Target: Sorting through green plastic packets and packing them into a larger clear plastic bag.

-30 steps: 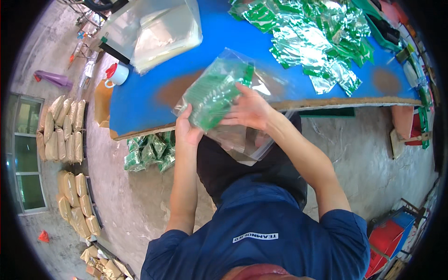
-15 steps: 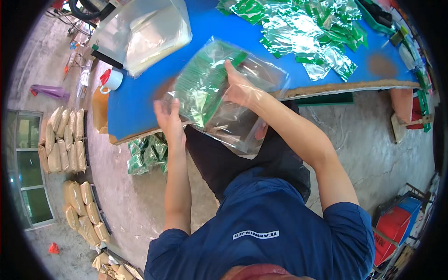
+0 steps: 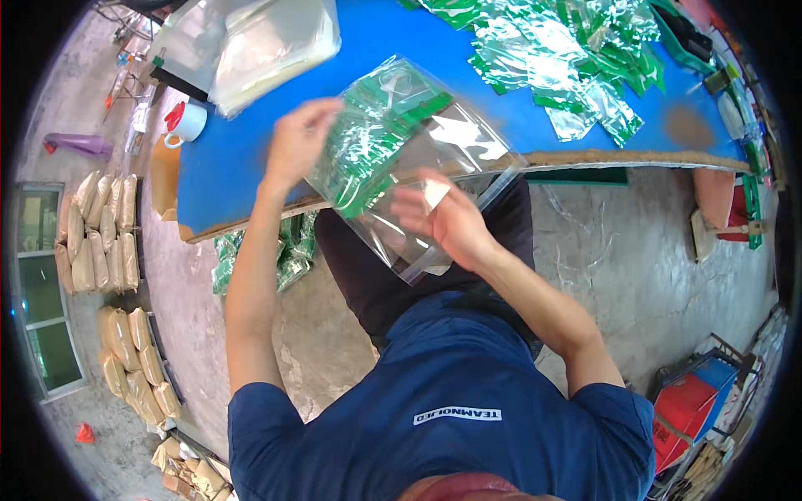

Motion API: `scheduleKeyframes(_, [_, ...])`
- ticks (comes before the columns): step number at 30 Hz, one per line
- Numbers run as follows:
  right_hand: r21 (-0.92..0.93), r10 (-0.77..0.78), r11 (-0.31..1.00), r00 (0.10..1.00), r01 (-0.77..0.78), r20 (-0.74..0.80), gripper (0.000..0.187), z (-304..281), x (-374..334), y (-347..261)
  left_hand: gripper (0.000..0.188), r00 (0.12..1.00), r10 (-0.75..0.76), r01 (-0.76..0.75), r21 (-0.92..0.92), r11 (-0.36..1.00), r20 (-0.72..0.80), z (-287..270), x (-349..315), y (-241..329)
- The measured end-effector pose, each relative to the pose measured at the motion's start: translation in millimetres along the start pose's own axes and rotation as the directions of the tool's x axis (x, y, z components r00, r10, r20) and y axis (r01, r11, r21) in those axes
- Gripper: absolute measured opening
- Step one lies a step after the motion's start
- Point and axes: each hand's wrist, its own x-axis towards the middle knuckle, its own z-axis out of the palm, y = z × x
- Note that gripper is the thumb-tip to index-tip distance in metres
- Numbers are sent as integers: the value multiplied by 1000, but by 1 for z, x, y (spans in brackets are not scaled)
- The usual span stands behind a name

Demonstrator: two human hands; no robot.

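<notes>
A clear plastic bag (image 3: 455, 142) lies tilted over the table's front edge and my lap, with a flat green and silver packet or stack of packets (image 3: 368, 142) inside its left part. My left hand (image 3: 296, 144) is at the bag's upper left edge. Its fingers are bent and smeared by motion, so a grip on the edge cannot be made out. Over the bag's clear lower part is my right hand (image 3: 451, 221), open, palm up and fingers apart. A small white patch by its fingers may be glare.
Loose green and silver packets (image 3: 568, 67) heap on the blue table (image 3: 234, 171). Clear bags (image 3: 276, 50) are stacked at the far left, near a white mug with a red lid (image 3: 185, 123). More green packets (image 3: 292, 255) are below the table. Filled brown sacks (image 3: 100, 234) stand left.
My left hand has risen along the bag's left side to its upper edge. My right hand has come off the green packets and moved down toward me, turning palm up.
</notes>
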Motion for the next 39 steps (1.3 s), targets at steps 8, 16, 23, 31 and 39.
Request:
scheduleKeyframes(8, [-728, 579, 685, 618, -16, 532, 45, 10, -38, -70, 60, 935, 272, -355, 639, 682, 229, 76, 16, 17])
scheduleKeyframes(16, [-834, -698, -550, 525, 41, 487, 85, -130, 114, -245, 59, 941, 219, -334, 609, 719, 258, 78, -22, 34])
scheduleKeyframes(23, [-839, -551, -537, 788, -84, 273, 91, -141, 163, -213, 61, 916, 78, -353, 697, 624, 393, -33, -57, -36])
scheduleKeyframes(31, [-818, -650, -571, 566, 77, 507, 75, -83, 172, -141, 66, 878, -82, -396, 813, 427, 471, -114, -39, -73])
scheduleKeyframes(39, [-779, -613, -626, 639, -33, 464, 60, -67, 28, -147, 12, 985, -173, 172, -33, 985, -31, 38, -142, 57])
